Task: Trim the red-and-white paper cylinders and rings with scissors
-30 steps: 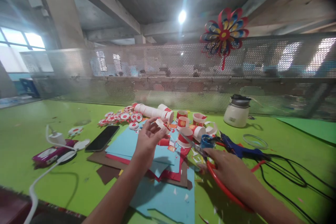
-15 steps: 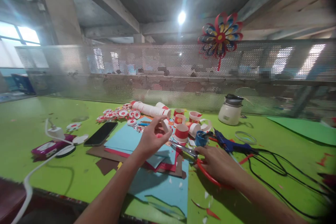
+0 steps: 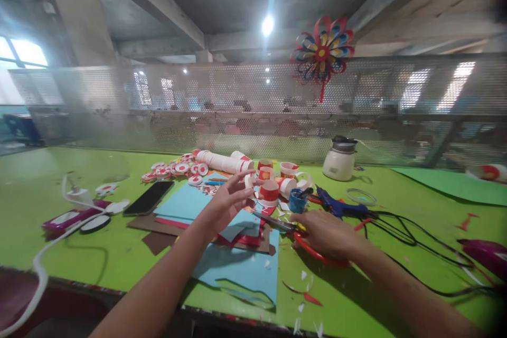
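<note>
My right hand (image 3: 327,232) is wrapped around the red handle of a pair of scissors (image 3: 279,222), whose blades point left over the paper stack. My left hand (image 3: 229,203) hovers above the light blue paper (image 3: 182,205) with its fingers spread. A white paper piece (image 3: 249,182) shows just behind those fingertips; whether they touch it I cannot tell. Close beyond the fingers stand several cut red and white paper cups (image 3: 269,193). To the right of them is a small blue container (image 3: 297,200) with something dark in it.
A blue glue gun (image 3: 340,207) with black cords lies at right, near a white jar (image 3: 339,161). To the left are a phone (image 3: 148,198), a purple power strip (image 3: 75,219), red-white discs (image 3: 182,168) and stacked cups (image 3: 222,161). Paper scraps (image 3: 312,299) litter the front.
My left hand's fingers have spread from their pinch on a white paper strip. The right hand still holds the scissors, and the whole view has shifted slightly.
</note>
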{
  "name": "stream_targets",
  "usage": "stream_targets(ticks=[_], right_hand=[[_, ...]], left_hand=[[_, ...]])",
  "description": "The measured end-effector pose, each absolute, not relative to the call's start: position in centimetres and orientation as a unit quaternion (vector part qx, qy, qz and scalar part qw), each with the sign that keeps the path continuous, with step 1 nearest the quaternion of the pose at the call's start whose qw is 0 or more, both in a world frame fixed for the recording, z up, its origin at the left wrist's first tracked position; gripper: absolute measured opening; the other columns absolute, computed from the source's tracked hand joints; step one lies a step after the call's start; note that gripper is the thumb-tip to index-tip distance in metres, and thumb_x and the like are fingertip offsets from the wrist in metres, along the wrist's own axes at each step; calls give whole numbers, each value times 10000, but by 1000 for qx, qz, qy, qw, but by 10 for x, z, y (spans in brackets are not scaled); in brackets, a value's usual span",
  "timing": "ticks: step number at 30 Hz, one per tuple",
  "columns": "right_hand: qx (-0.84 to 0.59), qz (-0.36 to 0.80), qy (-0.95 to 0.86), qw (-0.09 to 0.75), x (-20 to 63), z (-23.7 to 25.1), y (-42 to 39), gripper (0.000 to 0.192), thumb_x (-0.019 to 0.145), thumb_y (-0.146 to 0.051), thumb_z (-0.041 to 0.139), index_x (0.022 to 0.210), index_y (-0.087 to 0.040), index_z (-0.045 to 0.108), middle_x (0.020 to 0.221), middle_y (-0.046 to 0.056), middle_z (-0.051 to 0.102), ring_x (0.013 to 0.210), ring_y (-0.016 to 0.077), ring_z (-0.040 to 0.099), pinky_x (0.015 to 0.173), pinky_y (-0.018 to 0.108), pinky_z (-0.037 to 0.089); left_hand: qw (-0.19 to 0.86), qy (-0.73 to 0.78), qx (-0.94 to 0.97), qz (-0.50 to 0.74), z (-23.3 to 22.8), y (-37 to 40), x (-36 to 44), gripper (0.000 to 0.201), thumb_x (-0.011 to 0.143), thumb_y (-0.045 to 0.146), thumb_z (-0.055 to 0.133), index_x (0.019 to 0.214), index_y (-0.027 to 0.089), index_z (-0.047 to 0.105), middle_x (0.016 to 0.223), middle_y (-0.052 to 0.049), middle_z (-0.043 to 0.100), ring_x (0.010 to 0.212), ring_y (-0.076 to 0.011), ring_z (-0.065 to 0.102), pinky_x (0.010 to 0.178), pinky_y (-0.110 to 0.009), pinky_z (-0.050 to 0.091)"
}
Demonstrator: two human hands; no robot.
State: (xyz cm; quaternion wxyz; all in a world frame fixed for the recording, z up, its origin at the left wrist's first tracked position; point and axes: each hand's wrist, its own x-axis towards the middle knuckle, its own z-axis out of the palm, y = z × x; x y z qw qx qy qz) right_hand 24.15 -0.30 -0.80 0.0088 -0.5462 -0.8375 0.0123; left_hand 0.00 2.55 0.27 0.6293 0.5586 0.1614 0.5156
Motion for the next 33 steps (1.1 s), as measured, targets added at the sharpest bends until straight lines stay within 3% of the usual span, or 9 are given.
stream_targets(ticks=[8, 13, 19, 22, 27, 33], right_hand=[[-504, 32, -863, 13, 249, 5, -6, 365, 676, -372, 662, 1022, -254, 644, 861, 52, 677, 776, 229, 599, 578, 269, 351], [-490, 67, -861, 116, 249, 19, -8, 453, 768, -456, 585, 1140, -199, 618, 855, 65, 682, 720, 186, 589, 614, 265, 395], [-485, 57, -828, 276, 234, 10, -6, 348, 851, -426, 487, 924, -166, 706, 593, 12, 608, 535, 125, 481, 510, 236, 316], [-462, 91, -821, 322, 226, 4, -7, 349, 845, -423, 497, 893, -159, 721, 627, 17, 625, 544, 120, 473, 516, 235, 328], [-425, 179, -801, 382, 219, 4, -14, 367, 852, -434, 491, 859, -145, 717, 660, 27, 635, 594, 133, 514, 554, 252, 375], [-389, 301, -760, 424, 217, 2, -12, 340, 815, -452, 554, 857, -147, 698, 703, 36, 639, 611, 132, 550, 578, 268, 425]], left_hand=[[711, 86, 521, 464, -4, 28, -7, 437, 796, 190, 547, 1230, 167, 495, 993, -114, 657, 796, -180, 648, 663, -262, 498], [713, 96, 534, 444, -5, 26, -6, 344, 803, 269, 540, 1112, 120, 560, 1025, -139, 648, 844, -197, 641, 698, -275, 493], [706, 85, 556, 431, -5, 25, -8, 404, 778, 413, 559, 1060, 126, 599, 976, -141, 658, 733, -184, 620, 636, -279, 458], [694, 96, 560, 442, -7, 25, -10, 423, 733, 344, 631, 1097, 130, 600, 990, -131, 649, 760, -187, 612, 648, -286, 458], [710, 86, 565, 412, -9, 24, -9, 618, 646, 191, 706, 1233, 185, 512, 1063, -127, 629, 859, -206, 613, 702, -295, 457], [697, 79, 595, 392, -7, 19, -4, 563, 620, 141, 719, 1147, 241, 548, 1072, -86, 629, 915, -206, 604, 749, -312, 467]])
